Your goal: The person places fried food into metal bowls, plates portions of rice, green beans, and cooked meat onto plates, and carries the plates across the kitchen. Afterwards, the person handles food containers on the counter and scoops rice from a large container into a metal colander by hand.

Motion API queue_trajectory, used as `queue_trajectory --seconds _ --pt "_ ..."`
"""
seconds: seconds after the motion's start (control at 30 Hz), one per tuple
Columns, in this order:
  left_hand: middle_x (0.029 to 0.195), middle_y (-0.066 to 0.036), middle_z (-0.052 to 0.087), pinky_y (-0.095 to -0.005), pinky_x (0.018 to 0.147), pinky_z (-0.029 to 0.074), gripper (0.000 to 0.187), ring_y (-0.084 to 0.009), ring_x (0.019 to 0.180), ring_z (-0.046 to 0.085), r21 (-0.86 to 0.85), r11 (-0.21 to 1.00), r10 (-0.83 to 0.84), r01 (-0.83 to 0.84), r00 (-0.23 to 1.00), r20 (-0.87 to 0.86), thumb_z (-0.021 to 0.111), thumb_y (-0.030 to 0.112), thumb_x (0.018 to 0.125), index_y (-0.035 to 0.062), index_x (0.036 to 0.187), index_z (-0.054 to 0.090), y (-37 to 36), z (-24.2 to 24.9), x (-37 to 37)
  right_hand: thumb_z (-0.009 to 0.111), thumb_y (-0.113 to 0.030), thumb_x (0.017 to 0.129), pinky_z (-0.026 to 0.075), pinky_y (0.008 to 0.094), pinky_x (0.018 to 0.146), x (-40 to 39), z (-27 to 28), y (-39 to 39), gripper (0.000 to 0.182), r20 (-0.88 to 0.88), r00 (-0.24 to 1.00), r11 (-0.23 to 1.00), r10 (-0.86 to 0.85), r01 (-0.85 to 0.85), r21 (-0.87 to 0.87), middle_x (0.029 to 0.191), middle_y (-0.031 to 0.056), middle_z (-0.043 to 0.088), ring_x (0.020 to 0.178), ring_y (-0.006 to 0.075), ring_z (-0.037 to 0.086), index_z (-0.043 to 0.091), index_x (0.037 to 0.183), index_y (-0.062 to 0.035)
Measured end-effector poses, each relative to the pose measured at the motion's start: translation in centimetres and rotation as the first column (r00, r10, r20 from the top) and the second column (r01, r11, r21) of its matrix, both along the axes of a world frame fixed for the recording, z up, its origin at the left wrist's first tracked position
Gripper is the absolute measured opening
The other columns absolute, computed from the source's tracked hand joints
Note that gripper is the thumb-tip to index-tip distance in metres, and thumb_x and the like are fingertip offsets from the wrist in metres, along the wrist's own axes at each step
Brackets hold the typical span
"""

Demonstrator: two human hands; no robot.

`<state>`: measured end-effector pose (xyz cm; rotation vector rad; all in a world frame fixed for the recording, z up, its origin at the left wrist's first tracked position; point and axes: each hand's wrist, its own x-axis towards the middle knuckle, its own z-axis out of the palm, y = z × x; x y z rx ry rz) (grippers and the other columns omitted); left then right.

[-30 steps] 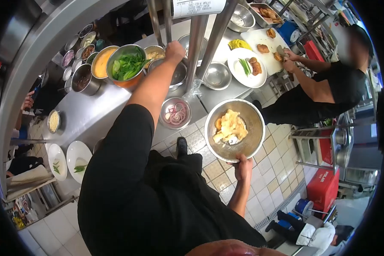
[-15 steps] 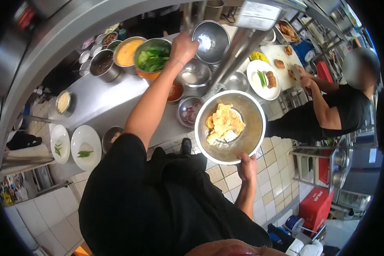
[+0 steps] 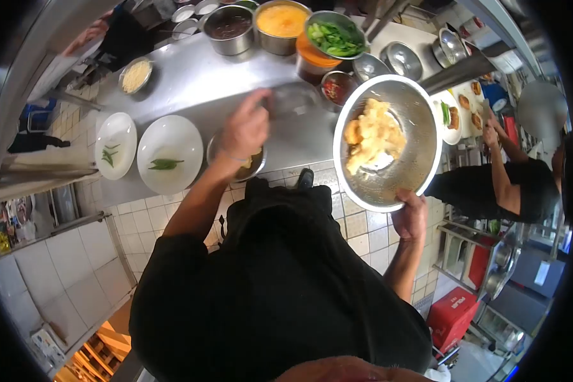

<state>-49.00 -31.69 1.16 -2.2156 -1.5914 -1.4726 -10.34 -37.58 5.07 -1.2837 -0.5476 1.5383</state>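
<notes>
My left hand (image 3: 247, 127), blurred by motion, is over the steel counter with its fingers on the rim of a blurred metal bowl (image 3: 294, 102). My right hand (image 3: 410, 213) grips the lower rim of a perforated steel bowl (image 3: 420, 159). Pale yellow fried pieces (image 3: 375, 137) lie inside it. Under my left wrist, a small metal bowl (image 3: 259, 167) is partly hidden. To its left are two white plates (image 3: 192, 143) (image 3: 132, 137), each with green pieces.
Along the counter's (image 3: 191, 79) far side stand a dark-sauce pot (image 3: 230, 46), an orange-filled pot (image 3: 277, 43), a bowl of greens (image 3: 334, 35) and several metal bowls. A co-worker (image 3: 522, 184) stands at the right by a cutting board. Overhead is a metal frame.
My left hand has moved left and down from the far bowls, bringing a metal bowl over the counter. The view has shifted; my right hand still holds the perforated bowl.
</notes>
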Motion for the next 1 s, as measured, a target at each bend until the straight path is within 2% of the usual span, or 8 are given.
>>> queue_trajectory --seconds 0.17,0.27,0.4,0.53,0.6,0.73,0.9,1.0 --pt "0.118 -0.012 0.061 -0.0389 0.076 0.052 0.003 -0.0294 0.095 0.062 -0.279 0.908 -0.387 0.312 0.881 -0.271 0.063 0.011 0.076 0.0086 0.078 0.063 0.9 -9.3 1.3 0.05 0.001 0.079 0.055 0.0396 0.068 -2.9 2.3 -0.6 0.038 0.047 0.998 0.997 0.04 -0.042 0.057 0.104 0.0199 0.06 0.083 0.0287 0.064 0.049 0.115 0.0111" --pt "0.108 -0.011 0.065 -0.0376 0.079 0.052 0.007 -0.0318 0.095 0.062 -0.375 0.879 -0.359 0.294 0.926 -0.116 0.062 0.009 0.075 0.0081 0.082 0.065 3.2 -8.2 1.6 0.049 0.001 0.079 0.056 0.0409 0.07 -4.8 2.3 0.0 0.039 0.008 0.998 0.994 -0.056 0.055 0.098 0.106 0.0205 0.06 0.083 0.0304 0.064 0.049 0.116 0.0112" --pt "0.086 -0.014 0.066 -0.0327 0.058 0.054 0.019 -0.0182 0.066 0.063 -0.749 0.606 0.188 0.269 0.866 0.463 0.062 0.004 0.077 -0.0036 0.094 0.063 3.6 -4.2 0.3 0.05 -0.003 0.084 0.057 0.0359 0.061 -7.1 2.2 2.1 0.031 0.239 0.971 0.997 -0.024 0.007 0.071 0.096 0.0208 0.064 0.073 0.0283 0.067 0.052 0.109 0.0153" --pt "0.074 -0.007 0.062 -0.0271 0.049 0.053 0.019 -0.0125 0.059 0.061 -0.692 0.541 0.353 0.479 0.618 0.703 0.063 0.006 0.079 -0.002 0.096 0.062 1.3 -3.7 -0.9 0.052 -0.008 0.086 0.055 0.0333 0.061 -10.6 1.3 5.1 0.024 0.407 0.912 0.981 0.051 -0.122 0.149 0.082 0.0168 0.066 0.066 0.0244 0.066 0.061 0.095 0.0126" --pt "0.077 -0.007 0.063 -0.0276 0.05 0.054 0.018 -0.0144 0.059 0.061 -0.69 0.551 0.361 0.469 0.611 0.704 0.063 0.005 0.078 -0.0026 0.094 0.061 0.9 -4.0 -1.2 0.052 -0.006 0.086 0.052 0.0328 0.066 -10.9 -1.4 6.7 0.029 0.837 0.547 0.953 0.014 -0.262 0.156 0.082 0.0151 0.067 0.069 0.0214 0.065 0.057 0.11 0.011" --pt "0.082 -0.01 0.063 -0.0281 0.05 0.056 0.017 -0.016 0.062 0.062 -0.681 0.589 0.392 0.435 0.584 0.711 0.062 0.005 0.078 -0.0037 0.093 0.06 1.1 -4.8 -1.8 0.053 0.004 0.083 0.048 0.0408 0.083 -15.2 0.1 6.8 0.052 0.884 0.308 0.697 -0.352 -0.545 0.467 0.107 0.0243 0.061 0.095 0.0357 0.062 0.042 0.133 0.0028" --pt "0.085 -0.008 0.064 -0.0271 0.054 0.055 0.017 -0.0144 0.067 0.063 -0.592 0.655 0.373 0.469 0.481 0.794 0.058 0.002 0.081 -0.0018 0.097 0.061 0.3 -4.4 -1.8 0.052 0.009 0.082 0.05 0.0398 0.08 -16.2 -0.4 8.4 0.054 0.803 0.283 0.611 -0.524 -0.533 0.586 0.104 0.0217 0.06 0.093 0.0324 0.063 0.041 0.135 0.0017" --pt "0.089 -0.007 0.064 -0.0275 0.057 0.055 0.019 -0.0144 0.07 0.063 -0.626 0.655 0.406 0.423 0.501 0.764 0.057 0.0 0.082 -0.001 0.101 0.06 0.4 -5.4 -2.9 0.052 0.006 0.078 0.05 0.038 0.076 -15.1 -2.2 10.6 0.059 0.767 0.508 0.716 -0.393 -0.355 0.602 0.102 0.0231 0.06 0.087 0.0331 0.062 0.042 0.135 0.0003"
